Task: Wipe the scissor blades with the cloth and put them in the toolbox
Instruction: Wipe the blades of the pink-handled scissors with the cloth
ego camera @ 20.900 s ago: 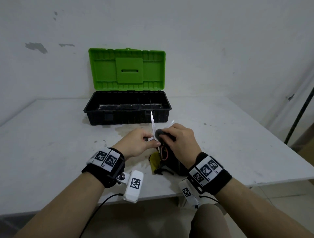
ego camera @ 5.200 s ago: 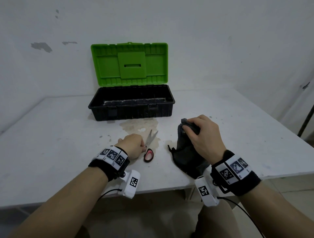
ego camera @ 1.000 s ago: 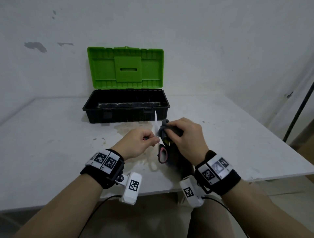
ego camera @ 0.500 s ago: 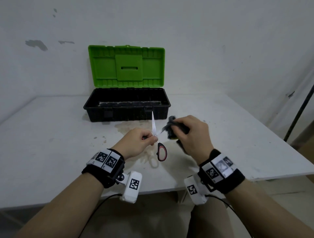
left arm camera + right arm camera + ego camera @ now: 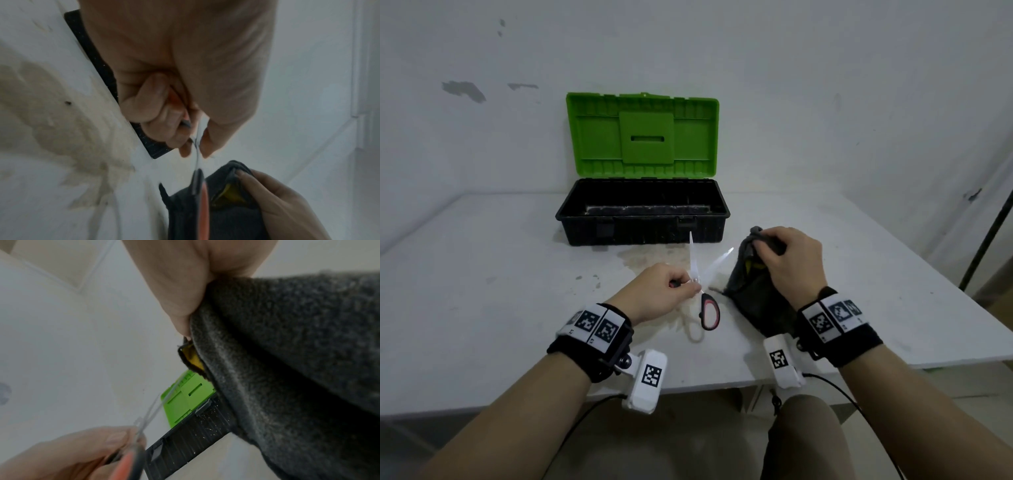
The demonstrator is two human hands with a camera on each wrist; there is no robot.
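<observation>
My left hand (image 5: 664, 291) grips one handle of the scissors (image 5: 709, 313), whose blades (image 5: 714, 265) stand spread apart and point up and away over the table. Their free red-and-black handle loop hangs toward me. My right hand (image 5: 787, 260) pinches the dark grey cloth (image 5: 753, 294) just right of the blades, apart from them; a yellow patch shows inside its fold. In the left wrist view my fingers (image 5: 162, 113) curl round the handle (image 5: 202, 203) beside the cloth (image 5: 232, 216). The right wrist view shows the cloth (image 5: 287, 361) filling the right side, with blurred blades (image 5: 156, 410).
The black toolbox (image 5: 642, 231) stands at the back middle of the white table (image 5: 482, 274), its green lid (image 5: 643, 135) raised against the wall. A brownish stain (image 5: 654, 262) marks the table in front of it. A dark pole (image 5: 986, 240) leans at the right.
Over the last second my right hand with the cloth has slid off the blade and moved right, away from the scissors. The blades now stand wider apart. My left hand stays put.
</observation>
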